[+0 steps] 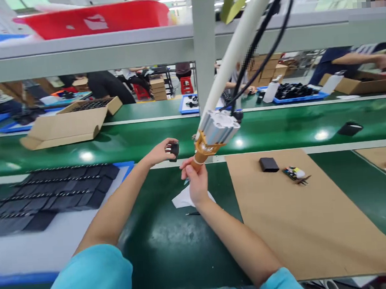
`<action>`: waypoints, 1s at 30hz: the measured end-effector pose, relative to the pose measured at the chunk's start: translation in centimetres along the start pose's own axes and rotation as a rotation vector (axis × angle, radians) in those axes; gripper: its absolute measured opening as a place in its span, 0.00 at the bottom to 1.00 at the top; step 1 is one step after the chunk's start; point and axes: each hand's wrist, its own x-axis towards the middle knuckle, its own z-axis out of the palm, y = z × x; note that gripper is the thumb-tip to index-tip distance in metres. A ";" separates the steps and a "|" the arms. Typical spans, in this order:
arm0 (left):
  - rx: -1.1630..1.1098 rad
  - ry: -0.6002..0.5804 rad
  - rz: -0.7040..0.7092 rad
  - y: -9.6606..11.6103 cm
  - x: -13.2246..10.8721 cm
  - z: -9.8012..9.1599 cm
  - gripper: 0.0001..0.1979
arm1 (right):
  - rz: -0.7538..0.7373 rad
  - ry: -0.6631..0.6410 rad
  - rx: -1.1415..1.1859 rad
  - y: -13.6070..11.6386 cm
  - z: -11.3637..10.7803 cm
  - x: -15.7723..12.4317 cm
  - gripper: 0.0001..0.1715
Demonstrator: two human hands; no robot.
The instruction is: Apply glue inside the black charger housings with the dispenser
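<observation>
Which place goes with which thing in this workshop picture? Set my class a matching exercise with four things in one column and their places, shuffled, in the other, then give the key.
Things:
1. Small black part
2. Metal-bodied tool
3. Red bin
4. Rows of black boxes

Places:
A. On the raised shelf
B. In the blue-edged tray
C. In the left hand
D. At the fingers of the right hand

Pairs: 1-C; 2-D; 3-A; 4-B
</observation>
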 end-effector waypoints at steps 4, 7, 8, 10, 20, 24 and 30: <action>-0.113 -0.239 -0.087 -1.7 -9.3 -2.7 0.30 | -0.008 -0.011 0.005 0.1 -0.6 0.1 0.11; -0.252 -0.352 -0.119 -2.6 -14.5 -2.2 0.29 | -0.045 -0.019 -0.018 0.0 -0.8 0.3 0.09; -0.315 -0.382 -0.120 -2.9 -15.5 -1.8 0.29 | -0.052 -0.019 -0.029 0.0 -0.8 0.3 0.09; -0.414 -0.422 -0.115 -3.3 -16.9 -0.8 0.29 | -0.054 -0.014 -0.045 -0.1 -0.9 0.4 0.10; 0.090 0.054 -0.231 -0.7 -18.7 3.3 0.22 | -0.066 -0.004 -0.062 -0.2 -1.1 0.4 0.09; 0.173 0.015 -0.202 -0.3 -18.5 3.0 0.22 | -0.069 -0.002 -0.054 -0.2 -1.0 0.4 0.08; 0.212 0.008 -0.130 -0.6 -19.1 1.8 0.28 | -0.068 0.009 -0.046 -0.2 -1.1 0.4 0.08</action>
